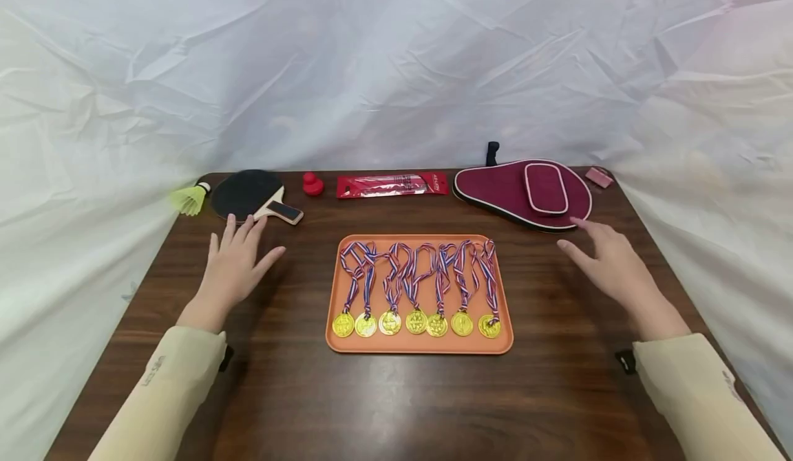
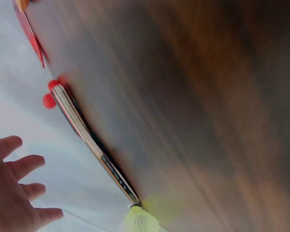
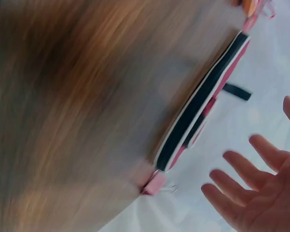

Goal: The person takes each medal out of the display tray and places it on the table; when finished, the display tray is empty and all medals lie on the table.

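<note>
My left hand [image 1: 230, 268] hovers over the left side of the table with fingers spread, its fingertips just short of the table tennis paddle [image 1: 248, 193] in the head view. On the right, my right hand [image 1: 613, 265] is held with straight fingers near the lower edge of the maroon paddle case [image 1: 495, 184]. Both hands hold nothing; each wrist view shows its palm and relaxed fingers above the tabletop. Between them lies an orange tray [image 1: 409, 345] bearing several gold medals [image 1: 390, 323], laid in a row with striped ribbons [image 1: 405, 275] stretched toward the back.
Along the table's back edge are a yellow shuttlecock [image 1: 189, 199], a small red knobbed object [image 1: 312, 184], a flat red package [image 1: 392, 185] and a small pink item [image 1: 599, 177]. White cloth [image 1: 396, 69] hangs behind the dark wooden table [image 1: 396, 406] and at both sides.
</note>
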Motion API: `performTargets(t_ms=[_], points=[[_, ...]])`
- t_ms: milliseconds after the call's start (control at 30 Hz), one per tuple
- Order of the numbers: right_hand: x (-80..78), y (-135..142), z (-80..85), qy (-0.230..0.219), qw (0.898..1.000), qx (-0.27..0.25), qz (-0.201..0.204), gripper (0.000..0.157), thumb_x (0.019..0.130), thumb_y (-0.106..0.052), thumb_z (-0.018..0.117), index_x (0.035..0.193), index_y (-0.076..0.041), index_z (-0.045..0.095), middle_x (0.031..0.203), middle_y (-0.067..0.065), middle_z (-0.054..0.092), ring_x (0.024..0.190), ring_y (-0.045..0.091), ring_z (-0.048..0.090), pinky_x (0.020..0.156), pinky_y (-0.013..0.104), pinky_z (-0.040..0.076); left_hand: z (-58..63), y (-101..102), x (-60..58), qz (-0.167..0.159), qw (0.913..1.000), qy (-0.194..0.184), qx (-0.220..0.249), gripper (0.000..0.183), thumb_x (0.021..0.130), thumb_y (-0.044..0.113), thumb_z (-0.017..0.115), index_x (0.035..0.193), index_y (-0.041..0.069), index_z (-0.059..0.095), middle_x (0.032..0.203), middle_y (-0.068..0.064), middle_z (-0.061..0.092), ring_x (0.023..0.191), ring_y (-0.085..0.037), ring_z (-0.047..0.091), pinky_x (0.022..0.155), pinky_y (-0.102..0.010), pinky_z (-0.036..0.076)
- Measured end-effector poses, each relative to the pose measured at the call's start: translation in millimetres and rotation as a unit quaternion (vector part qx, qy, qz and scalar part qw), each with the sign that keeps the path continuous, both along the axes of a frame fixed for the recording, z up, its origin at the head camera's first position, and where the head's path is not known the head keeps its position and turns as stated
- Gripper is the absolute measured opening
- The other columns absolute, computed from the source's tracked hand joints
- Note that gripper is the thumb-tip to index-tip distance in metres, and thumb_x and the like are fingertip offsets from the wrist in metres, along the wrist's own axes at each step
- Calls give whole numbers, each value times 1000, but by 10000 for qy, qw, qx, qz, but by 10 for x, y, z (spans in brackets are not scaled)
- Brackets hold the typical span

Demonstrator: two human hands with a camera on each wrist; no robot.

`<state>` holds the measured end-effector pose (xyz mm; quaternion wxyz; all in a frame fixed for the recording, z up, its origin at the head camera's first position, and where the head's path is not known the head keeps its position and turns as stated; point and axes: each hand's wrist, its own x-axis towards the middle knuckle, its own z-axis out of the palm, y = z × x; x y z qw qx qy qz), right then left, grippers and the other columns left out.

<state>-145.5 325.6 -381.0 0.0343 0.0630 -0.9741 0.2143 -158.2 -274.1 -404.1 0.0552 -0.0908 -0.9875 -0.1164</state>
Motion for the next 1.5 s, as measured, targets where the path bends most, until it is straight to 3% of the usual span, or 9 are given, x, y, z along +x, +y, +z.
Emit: performTargets(t_ms=[233,333,467,600,800,1067,1200,1500], points=[[242,-338,79,-283,9994,-8,204,58,85,-54,48,126,-13,50,124,17,49,115,38,40,88,55,29,-67,195,215,-537,9956,668,382,62,84,48,55,130,7,46,125,-18,48,125,-41,25,92,-61,22],[327,-480,63,-318,9988,-39,374,54,85,-54,49,123,-16,53,120,12,53,110,33,47,85,53,34,-102,293,297,-805,9928,684,558,59,83,46,58,127,7,49,122,-13,52,123,-40,31,91,-59,26],[425,-636,15,-456,9971,-211,573,50,83,-54,52,118,-18,56,103,3,61,88,21,56,71,42,44,-105,418,398,-950,9916,262,842,57,83,44,59,127,10,49,120,-8,54,118,-33,37,91,-53,31],[503,-751,-62,-670,9946,-358,710,45,81,-51,57,114,-20,59,83,-7,59,70,11,52,57,29,43,-94,515,468,-976,9875,-432,1162,54,83,42,60,128,12,50,116,-5,55,106,-22,45,86,-45,38],[594,-857,-184,-759,9908,-597,943,38,76,-41,68,108,-23,61,86,-8,60,63,9,50,51,23,41,-135,600,499,-928,9766,-1139,1573,52,83,42,60,126,14,51,91,2,55,77,-16,48,63,-31,42],[675,-990,-248,-795,9918,-513,856,31,74,-38,72,99,-23,61,81,-13,60,57,8,46,46,23,37,-196,630,527,-1021,9586,-1863,1896,55,81,39,63,127,13,49,78,6,54,61,-12,48,50,-24,40],[700,-1045,-271,-828,9924,-383,832,33,72,-37,73,99,-21,62,80,-13,60,54,7,45,44,23,36,-209,635,525,-1104,9541,-2075,1856,55,80,36,65,127,12,49,77,7,54,59,-12,47,49,-24,39],[696,-1094,-277,-1004,9918,-116,783,37,68,-39,75,97,-21,61,78,-11,58,50,8,42,44,25,36,-225,658,506,-1116,9500,-2182,1932,55,79,39,66,125,13,51,74,6,54,57,-12,47,47,-24,38]])
